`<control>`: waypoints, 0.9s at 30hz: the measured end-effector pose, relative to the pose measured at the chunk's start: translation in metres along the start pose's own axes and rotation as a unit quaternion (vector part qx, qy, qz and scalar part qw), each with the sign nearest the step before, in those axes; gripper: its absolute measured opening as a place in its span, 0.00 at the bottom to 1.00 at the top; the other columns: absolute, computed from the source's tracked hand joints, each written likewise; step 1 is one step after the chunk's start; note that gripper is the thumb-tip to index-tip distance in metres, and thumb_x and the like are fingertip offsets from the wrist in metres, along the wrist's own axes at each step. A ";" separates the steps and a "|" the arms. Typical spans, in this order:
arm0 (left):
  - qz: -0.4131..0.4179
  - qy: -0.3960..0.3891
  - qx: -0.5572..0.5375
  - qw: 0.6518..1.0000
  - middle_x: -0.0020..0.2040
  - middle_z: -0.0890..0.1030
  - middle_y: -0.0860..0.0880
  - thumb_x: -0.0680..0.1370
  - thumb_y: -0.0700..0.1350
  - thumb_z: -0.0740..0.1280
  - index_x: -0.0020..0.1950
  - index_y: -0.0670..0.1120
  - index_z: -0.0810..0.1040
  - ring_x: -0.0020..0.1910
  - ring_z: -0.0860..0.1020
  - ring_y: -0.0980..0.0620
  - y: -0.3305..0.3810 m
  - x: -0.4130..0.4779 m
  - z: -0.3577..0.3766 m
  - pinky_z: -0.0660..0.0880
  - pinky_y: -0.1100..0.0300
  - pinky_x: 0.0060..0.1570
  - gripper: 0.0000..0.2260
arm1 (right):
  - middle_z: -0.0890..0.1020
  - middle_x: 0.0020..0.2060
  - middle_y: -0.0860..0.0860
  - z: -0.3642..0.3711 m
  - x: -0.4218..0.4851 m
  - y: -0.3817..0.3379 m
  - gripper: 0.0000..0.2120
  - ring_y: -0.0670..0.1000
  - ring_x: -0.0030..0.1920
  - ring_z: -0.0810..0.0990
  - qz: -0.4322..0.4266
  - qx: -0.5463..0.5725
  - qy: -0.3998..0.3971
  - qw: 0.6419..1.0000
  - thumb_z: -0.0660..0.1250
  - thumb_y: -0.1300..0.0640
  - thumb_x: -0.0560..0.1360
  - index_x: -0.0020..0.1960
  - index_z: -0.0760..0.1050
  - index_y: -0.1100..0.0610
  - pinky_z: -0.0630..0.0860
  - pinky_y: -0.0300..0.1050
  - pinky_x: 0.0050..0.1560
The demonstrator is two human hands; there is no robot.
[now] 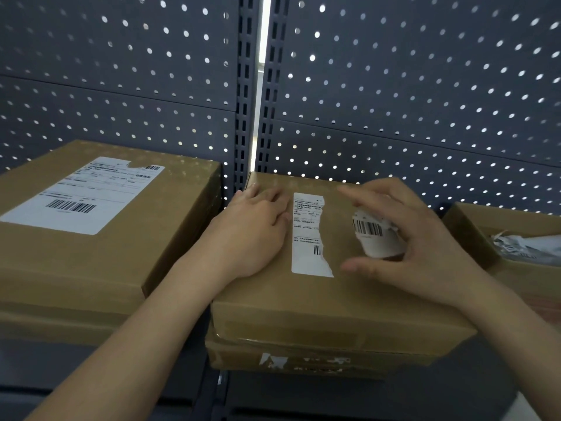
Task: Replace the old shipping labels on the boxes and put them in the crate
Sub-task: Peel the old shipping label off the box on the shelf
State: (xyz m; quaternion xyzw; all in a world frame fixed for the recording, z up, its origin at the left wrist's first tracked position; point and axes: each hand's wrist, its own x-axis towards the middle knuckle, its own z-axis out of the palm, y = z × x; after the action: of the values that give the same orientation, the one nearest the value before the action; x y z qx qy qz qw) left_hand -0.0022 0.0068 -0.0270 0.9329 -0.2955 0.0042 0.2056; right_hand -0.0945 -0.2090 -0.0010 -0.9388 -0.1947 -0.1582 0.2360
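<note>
Left hand [258, 226] is lying flat with fingers straight, pressing on the top of the middle box [349, 296]. That box is sitting on a lower box [303, 357] at the shelf front. Right hand [425, 247] is hovering just above the same top. Its lower fingers are curling round a crumpled torn label piece [375, 235], barcode outward, while index finger and thumb are sticking out free. A ragged label strip [306, 235] is clinging to the box top between the two hands, so the old label is only partly off.

Risks, as judged:
- The strip is looking thin and jagged along its right edge. A fast or steep pull is likely to be tearing it again, leaving flakes under any new label.
- Hard peeling may be lifting the cardboard skin, giving a poor surface for sticking.
- The wad is occupying the right hand and may be clinging to the fingers. Picking at the strip while holding it is inviting a fumble.
- If the left hand is easing off, the middle box may be sliding on the lower one.

To the right an open carton [464, 226] is holding white scraps [528, 247] — whether this is the crate cannot be told. The left box [91, 262] is carrying a nearly whole label [82, 196]. No fresh labels are showing.
</note>
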 end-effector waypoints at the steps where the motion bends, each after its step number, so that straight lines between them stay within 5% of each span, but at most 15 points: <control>1: 0.001 0.002 -0.001 1.000 0.78 0.56 0.56 0.84 0.51 0.48 0.78 0.52 0.58 0.78 0.48 0.51 0.000 -0.001 -0.001 0.49 0.55 0.74 0.21 | 0.67 0.59 0.35 0.001 0.000 0.001 0.33 0.43 0.63 0.70 0.002 -0.010 -0.013 1.000 0.72 0.31 0.62 0.65 0.67 0.29 0.67 0.33 0.59; 6: 0.001 0.006 -0.016 1.000 0.78 0.56 0.56 0.84 0.50 0.49 0.78 0.52 0.58 0.78 0.47 0.52 0.001 -0.002 -0.002 0.46 0.54 0.75 0.21 | 0.80 0.44 0.39 0.006 0.003 0.002 0.04 0.43 0.46 0.79 -0.010 0.001 0.012 1.000 0.68 0.45 0.74 0.49 0.78 0.40 0.74 0.37 0.46; 11: 0.006 0.016 -0.050 0.999 0.76 0.62 0.54 0.84 0.48 0.52 0.75 0.48 0.66 0.78 0.51 0.51 0.002 -0.004 -0.008 0.45 0.56 0.74 0.19 | 0.76 0.28 0.47 0.007 0.001 0.007 0.12 0.47 0.29 0.76 0.018 -0.007 0.035 0.999 0.57 0.47 0.80 0.49 0.78 0.50 0.70 0.33 0.34; 16: 0.002 0.008 -0.068 0.998 0.74 0.65 0.53 0.83 0.51 0.54 0.64 0.46 0.75 0.76 0.52 0.54 -0.002 -0.007 -0.009 0.54 0.59 0.71 0.17 | 0.81 0.33 0.44 0.008 0.000 0.012 0.13 0.44 0.36 0.80 0.052 0.022 0.076 0.996 0.54 0.48 0.80 0.45 0.76 0.48 0.72 0.29 0.39; 20: -0.015 0.028 -0.086 0.996 0.70 0.66 0.51 0.83 0.49 0.54 0.65 0.44 0.74 0.65 0.57 0.59 -0.004 -0.013 -0.008 0.55 0.69 0.51 0.16 | 0.80 0.31 0.44 0.007 0.002 0.015 0.19 0.44 0.35 0.79 0.045 0.004 0.110 0.993 0.56 0.42 0.81 0.36 0.73 0.49 0.70 0.28 0.39; 23: -0.013 0.051 -0.103 0.993 0.66 0.68 0.54 0.83 0.47 0.55 0.63 0.46 0.76 0.66 0.59 0.58 -0.005 -0.016 -0.003 0.55 0.71 0.51 0.14 | 0.73 0.24 0.50 0.005 0.006 0.013 0.27 0.48 0.27 0.74 0.041 -0.003 0.111 0.993 0.52 0.34 0.78 0.30 0.67 0.52 0.69 0.34 0.32; 27: -0.014 0.072 -0.127 0.989 0.63 0.71 0.54 0.83 0.45 0.56 0.62 0.45 0.77 0.67 0.62 0.58 -0.006 -0.018 -0.003 0.56 0.73 0.53 0.14 | 0.74 0.26 0.54 0.001 0.027 0.014 0.22 0.50 0.25 0.74 0.111 0.020 0.073 0.991 0.55 0.41 0.80 0.33 0.70 0.53 0.73 0.43 0.33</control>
State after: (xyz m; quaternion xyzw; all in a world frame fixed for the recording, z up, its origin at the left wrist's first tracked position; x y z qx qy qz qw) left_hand -0.0130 0.0221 -0.0286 0.9003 -0.2652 0.0312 0.3436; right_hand -0.0649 -0.2119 0.0037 -0.9356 -0.0749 -0.1947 0.2848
